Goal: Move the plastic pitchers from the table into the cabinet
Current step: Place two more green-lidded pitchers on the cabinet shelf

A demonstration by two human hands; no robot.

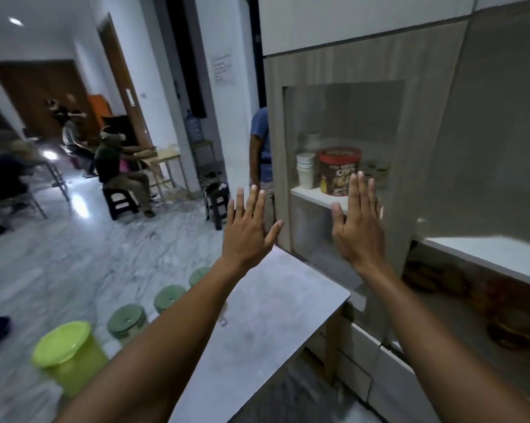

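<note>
Here both hands are raised flat, backs toward the camera, fingers spread and holding nothing. The left hand (247, 222) hangs over the far end of the surface (266, 325), just left of the cabinet (343, 65), while the right hand (357, 221) is up in front of the cabinet's glass door (379, 117); whether the palm touches the glass cannot be told. Behind the glass, on a white shelf (311, 193), stand a stack of white paper cups (305, 170) and, just right of it, a red and brown tub (340, 169), partly hidden by the right hand's fingertips. The pitchers sit in a row along the left edge of the surface, blurred: a lime green pitcher (65, 355) nearest, with a wide lid, then three pale green lidded pitchers, one near (126, 323), one further on (169, 298) and one furthest (199, 276), the last partly behind the left forearm. All lie well apart from the cabinet door. Beyond, on the far left, people sit on stools at small tables on a marble floor (74, 254), and a person in a blue shirt (260, 148) stands just behind the cabinet's left side.
</note>
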